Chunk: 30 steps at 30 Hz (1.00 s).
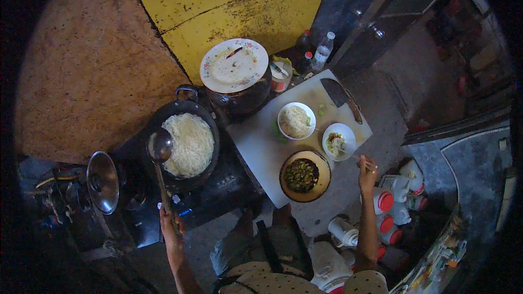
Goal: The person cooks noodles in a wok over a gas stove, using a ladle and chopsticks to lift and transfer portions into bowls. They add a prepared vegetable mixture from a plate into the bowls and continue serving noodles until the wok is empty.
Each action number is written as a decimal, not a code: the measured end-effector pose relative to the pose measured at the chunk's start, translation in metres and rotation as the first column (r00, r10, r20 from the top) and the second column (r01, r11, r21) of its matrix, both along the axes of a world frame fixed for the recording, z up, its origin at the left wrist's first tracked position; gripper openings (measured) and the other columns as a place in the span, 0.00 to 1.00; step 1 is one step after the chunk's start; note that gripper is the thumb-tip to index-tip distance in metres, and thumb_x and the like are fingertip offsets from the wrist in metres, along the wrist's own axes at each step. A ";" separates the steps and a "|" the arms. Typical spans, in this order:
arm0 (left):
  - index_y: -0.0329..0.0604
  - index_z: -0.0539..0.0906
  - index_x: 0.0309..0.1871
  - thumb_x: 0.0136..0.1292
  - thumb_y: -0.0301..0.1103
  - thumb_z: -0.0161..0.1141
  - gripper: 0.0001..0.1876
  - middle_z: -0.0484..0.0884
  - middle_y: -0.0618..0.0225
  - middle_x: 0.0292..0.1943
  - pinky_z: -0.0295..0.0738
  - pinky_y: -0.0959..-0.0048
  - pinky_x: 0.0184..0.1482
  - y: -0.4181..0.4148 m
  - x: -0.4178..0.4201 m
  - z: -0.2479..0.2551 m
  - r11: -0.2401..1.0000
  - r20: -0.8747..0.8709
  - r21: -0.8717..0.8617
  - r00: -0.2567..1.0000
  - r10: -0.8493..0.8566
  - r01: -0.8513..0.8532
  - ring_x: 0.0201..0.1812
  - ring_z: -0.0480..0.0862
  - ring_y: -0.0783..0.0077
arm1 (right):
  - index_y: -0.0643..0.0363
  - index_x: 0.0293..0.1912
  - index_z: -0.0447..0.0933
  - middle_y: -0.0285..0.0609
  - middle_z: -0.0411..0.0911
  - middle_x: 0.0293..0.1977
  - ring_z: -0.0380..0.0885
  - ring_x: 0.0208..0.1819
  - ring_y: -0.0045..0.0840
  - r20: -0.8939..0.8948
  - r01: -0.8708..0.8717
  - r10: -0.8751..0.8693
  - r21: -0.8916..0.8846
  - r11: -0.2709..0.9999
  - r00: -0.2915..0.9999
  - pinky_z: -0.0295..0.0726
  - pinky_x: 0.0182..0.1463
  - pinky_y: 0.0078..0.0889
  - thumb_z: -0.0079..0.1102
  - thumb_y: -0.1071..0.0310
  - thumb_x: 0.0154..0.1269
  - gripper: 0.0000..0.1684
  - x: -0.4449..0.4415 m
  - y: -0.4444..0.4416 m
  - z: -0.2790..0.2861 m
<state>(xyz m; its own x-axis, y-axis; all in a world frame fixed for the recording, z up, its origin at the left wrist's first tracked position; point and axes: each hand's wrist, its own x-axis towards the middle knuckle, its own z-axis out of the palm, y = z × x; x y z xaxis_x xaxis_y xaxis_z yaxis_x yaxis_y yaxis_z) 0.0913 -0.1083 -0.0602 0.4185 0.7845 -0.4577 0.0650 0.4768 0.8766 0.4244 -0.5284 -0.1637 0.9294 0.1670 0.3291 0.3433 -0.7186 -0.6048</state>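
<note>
My left hand (171, 223) grips the long handle of a metal ladle (162, 145). The ladle's bowl rests at the left side of a dark wok (214, 159), over or against pale noodles (188, 143). My right hand (368, 168) is closed at the near right of a white bowl (346, 132) with some noodles and a reddish-brown topping. A thin utensil, probably chopsticks, runs faintly from that hand into the bowl. Another white bowl (279, 124) is full of noodles. A larger tan bowl (325, 170) contains dark green chopped food.
A cleaver (342, 100) lies on the white cutting board (255, 149). A floral plate (218, 74) covers a dark pot (245, 101). Bottles (322, 53) stand behind. A metal lid (102, 183) is left of the wok. Several red-capped containers (384, 202) crowd the floor at right.
</note>
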 end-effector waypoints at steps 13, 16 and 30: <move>0.47 0.54 0.60 0.59 0.43 0.45 0.27 0.63 0.75 0.17 0.57 0.84 0.10 -0.007 0.005 0.017 0.997 -0.072 0.079 0.997 0.011 -0.005 0.11 0.63 0.82 | 0.68 0.33 0.73 0.42 0.73 0.26 0.73 0.28 0.22 -0.169 -0.113 0.202 0.427 0.897 0.965 0.71 0.33 0.20 0.49 0.69 0.59 0.11 0.017 0.118 -0.014; 0.47 0.53 0.60 0.59 0.45 0.46 0.28 0.63 0.75 0.17 0.57 0.84 0.10 -0.008 0.004 0.021 0.995 -0.088 0.100 0.996 0.001 0.008 0.11 0.63 0.83 | 0.69 0.35 0.73 0.43 0.73 0.28 0.74 0.30 0.23 -0.295 0.155 0.052 0.637 0.755 0.954 0.73 0.36 0.21 0.46 0.65 0.61 0.15 0.022 0.125 -0.031; 0.45 0.53 0.60 0.60 0.41 0.45 0.26 0.64 0.73 0.17 0.57 0.85 0.09 0.009 -0.012 0.024 0.997 -0.094 0.067 0.995 0.040 -0.034 0.11 0.64 0.82 | 0.74 0.40 0.67 0.49 0.70 0.39 0.71 0.42 0.27 -0.248 0.370 0.454 0.906 -0.204 0.856 0.76 0.48 0.20 0.39 0.70 0.61 0.15 0.020 0.126 -0.003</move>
<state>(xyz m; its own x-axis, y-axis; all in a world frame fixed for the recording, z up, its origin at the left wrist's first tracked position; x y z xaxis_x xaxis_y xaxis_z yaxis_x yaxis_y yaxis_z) 0.0789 -0.0993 -0.0365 0.3457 0.8279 -0.4416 0.1327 0.4227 0.8965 0.4440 -0.4020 -0.1669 0.9761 0.1022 -0.1917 -0.1906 0.8268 -0.5293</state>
